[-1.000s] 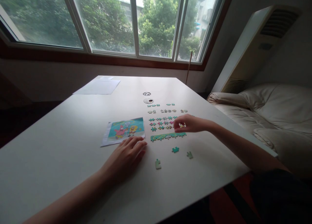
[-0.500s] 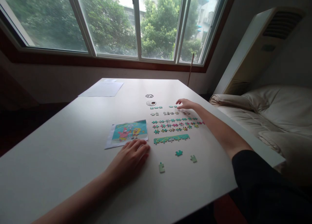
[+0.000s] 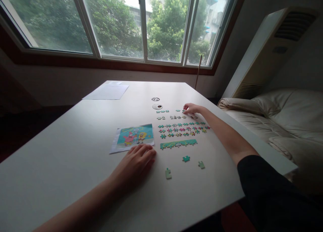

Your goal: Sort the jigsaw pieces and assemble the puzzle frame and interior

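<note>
My right hand (image 3: 191,108) reaches to the far row of loose jigsaw pieces, its fingertips drawn together on a green puzzle piece (image 3: 183,110) at the row's right end. Another green piece (image 3: 178,110) lies just left of it. My left hand (image 3: 141,156) rests palm down on the table, fingers loosely stretched and holding nothing, against the lower edge of a printed cartoon picture (image 3: 135,135). Between the hands are several rows of loose pieces (image 3: 182,129). Nearer to me is a joined green strip of pieces (image 3: 178,144).
Three single pieces lie near me: a teal one (image 3: 186,158) and two pale green ones, one at right (image 3: 201,164), one at left (image 3: 168,173). Two round items (image 3: 157,106) and white paper (image 3: 107,92) lie farther back on the white table (image 3: 63,147). A sofa (image 3: 252,114) stands right.
My right hand's fingers have come down and closed on the piece at the end of the far row. The view has shifted slightly; my left hand stays in place.
</note>
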Demonstrator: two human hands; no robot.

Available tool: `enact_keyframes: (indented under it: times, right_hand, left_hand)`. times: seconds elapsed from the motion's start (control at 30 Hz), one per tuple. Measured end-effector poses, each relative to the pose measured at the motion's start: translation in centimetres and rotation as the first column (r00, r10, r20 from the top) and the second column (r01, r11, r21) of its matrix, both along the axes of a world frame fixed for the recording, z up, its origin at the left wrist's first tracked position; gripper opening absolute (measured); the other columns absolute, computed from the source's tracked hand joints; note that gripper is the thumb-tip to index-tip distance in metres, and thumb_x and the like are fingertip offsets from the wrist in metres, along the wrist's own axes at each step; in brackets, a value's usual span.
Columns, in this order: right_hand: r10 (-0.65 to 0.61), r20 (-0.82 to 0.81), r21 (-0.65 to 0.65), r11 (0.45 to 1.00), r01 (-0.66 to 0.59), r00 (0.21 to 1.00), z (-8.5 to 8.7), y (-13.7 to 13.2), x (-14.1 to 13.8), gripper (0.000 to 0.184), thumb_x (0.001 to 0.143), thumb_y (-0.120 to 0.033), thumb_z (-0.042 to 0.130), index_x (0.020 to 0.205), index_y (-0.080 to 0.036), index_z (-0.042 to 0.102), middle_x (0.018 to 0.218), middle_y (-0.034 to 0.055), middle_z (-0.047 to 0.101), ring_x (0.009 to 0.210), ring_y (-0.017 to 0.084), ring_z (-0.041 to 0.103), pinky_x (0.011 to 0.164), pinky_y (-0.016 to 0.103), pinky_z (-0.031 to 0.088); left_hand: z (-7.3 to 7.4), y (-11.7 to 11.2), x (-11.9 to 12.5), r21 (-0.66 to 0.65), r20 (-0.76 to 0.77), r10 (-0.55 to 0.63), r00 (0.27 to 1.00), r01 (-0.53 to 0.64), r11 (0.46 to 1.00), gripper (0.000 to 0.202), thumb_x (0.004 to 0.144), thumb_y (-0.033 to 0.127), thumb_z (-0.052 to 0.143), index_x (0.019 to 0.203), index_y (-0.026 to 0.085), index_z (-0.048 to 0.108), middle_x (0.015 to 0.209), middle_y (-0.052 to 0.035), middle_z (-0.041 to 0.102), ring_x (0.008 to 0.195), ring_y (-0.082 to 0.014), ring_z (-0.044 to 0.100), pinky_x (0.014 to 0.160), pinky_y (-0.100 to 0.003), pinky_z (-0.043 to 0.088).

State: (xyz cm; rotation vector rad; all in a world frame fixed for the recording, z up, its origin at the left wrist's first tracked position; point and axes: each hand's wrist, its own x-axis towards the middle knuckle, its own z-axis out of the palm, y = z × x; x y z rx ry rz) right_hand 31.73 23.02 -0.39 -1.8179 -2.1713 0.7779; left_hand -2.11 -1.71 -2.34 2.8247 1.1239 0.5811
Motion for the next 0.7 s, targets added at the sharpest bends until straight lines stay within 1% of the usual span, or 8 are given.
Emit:
enact_keyframes:
  times: [0.1,0.23,0.33,0.4,0.43,0.57,0.63,0.7]
  right_hand:
    - [0.029,-0.083,0.033,0.999,-0.026,0.996,0.0,-1.1,0.0,0.03,0.067,-0.027,0.072,0.087,-0.012,0.055,0.073,0.0036,0.062,0.047,0.007,0.05,0.043,0.02,0.04]
    - [0.118,-0.195,0.101,0.99,-0.1,0.974,0.8,-3.9,0.0,0.025,0.069,-0.025,0.069,0.085,-0.013,0.054,0.076,0.0026,0.063,0.064,0.009,0.057,0.056,0.02,0.046]
    - [0.216,-0.276,0.087,0.976,-0.199,0.937,1.9,-7.4,-0.1,0.028,0.072,-0.031,0.066,0.091,-0.014,0.055,0.079,0.0036,0.065,0.069,0.01,0.06,0.061,0.022,0.047]
    - [0.336,-0.382,0.051,0.938,-0.344,0.861,2.5,-10.3,-0.4,0.032,0.072,-0.034,0.066,0.095,-0.014,0.056,0.081,0.0045,0.066,0.072,0.011,0.061,0.065,0.025,0.049]
    - [0.376,-0.398,0.032,0.917,-0.397,0.837,2.8,-11.8,-0.6,0.032,0.072,-0.035,0.066,0.095,-0.013,0.057,0.08,0.0044,0.066,0.072,0.011,0.061,0.065,0.025,0.049]
    - [0.523,-0.326,-0.037,0.825,-0.564,0.787,3.3,-16.9,-1.4,0.03,0.074,-0.037,0.064,0.093,-0.013,0.062,0.08,0.0043,0.065,0.071,0.011,0.06,0.062,0.022,0.046]
    - [0.564,-0.27,-0.049,0.801,-0.596,0.78,3.2,-18.4,-1.6,0.029,0.075,-0.037,0.064,0.092,-0.014,0.064,0.079,0.0033,0.065,0.07,0.01,0.058,0.062,0.021,0.044]
    - [0.579,-0.217,-0.051,0.797,-0.602,0.786,2.9,-19.2,-1.7,0.028,0.075,-0.037,0.064,0.092,-0.015,0.064,0.076,0.002,0.064,0.068,0.009,0.056,0.061,0.02,0.043]
  left_hand:
    - [0.0,0.0,0.0,-0.003,0.0,0.006,1.0,-0.006,1.0,0.02,0.091,0.018,0.037,0.103,0.019,0.054,0.108,-0.0092,0.056,0.101,-0.0252,0.05,0.084,-0.044,0.042]
    - [-0.1,0.0,0.1,-0.011,0.003,0.01,1.0,-0.01,1.0,0.021,0.091,0.018,0.037,0.102,0.019,0.054,0.107,-0.0089,0.056,0.1,-0.0247,0.05,0.084,-0.043,0.042]
    - [0.0,-0.1,0.1,-0.015,0.0,0.011,1.0,-0.011,1.0,0.021,0.091,0.019,0.036,0.102,0.019,0.054,0.107,-0.0093,0.056,0.1,-0.0247,0.05,0.084,-0.043,0.043]
    - [0.0,-0.1,0.1,-0.015,-0.001,0.015,1.0,-0.015,1.0,0.021,0.091,0.019,0.036,0.102,0.018,0.054,0.108,-0.0096,0.056,0.101,-0.0248,0.05,0.085,-0.043,0.042]
    - [0.0,-0.1,0.1,-0.016,-0.003,0.016,1.0,-0.016,1.0,0.022,0.091,0.02,0.036,0.102,0.018,0.054,0.109,-0.0098,0.056,0.101,-0.0249,0.05,0.085,-0.043,0.042]
    - [0.0,0.1,0.1,-0.009,-0.002,0.014,1.0,-0.014,1.0,0.022,0.091,0.021,0.036,0.103,0.018,0.055,0.109,-0.0101,0.056,0.101,-0.025,0.05,0.085,-0.042,0.043]
    - [-0.1,0.2,0.1,-0.004,0.001,0.014,1.0,-0.014,1.0,0.023,0.091,0.021,0.036,0.103,0.018,0.056,0.108,-0.0101,0.057,0.1,-0.0246,0.051,0.085,-0.042,0.043]
    - [-0.1,0.2,0.0,0.003,-0.003,0.019,1.0,-0.019,1.0,0.024,0.091,0.021,0.037,0.104,0.018,0.056,0.109,-0.0103,0.057,0.1,-0.0245,0.051,0.086,-0.042,0.043]
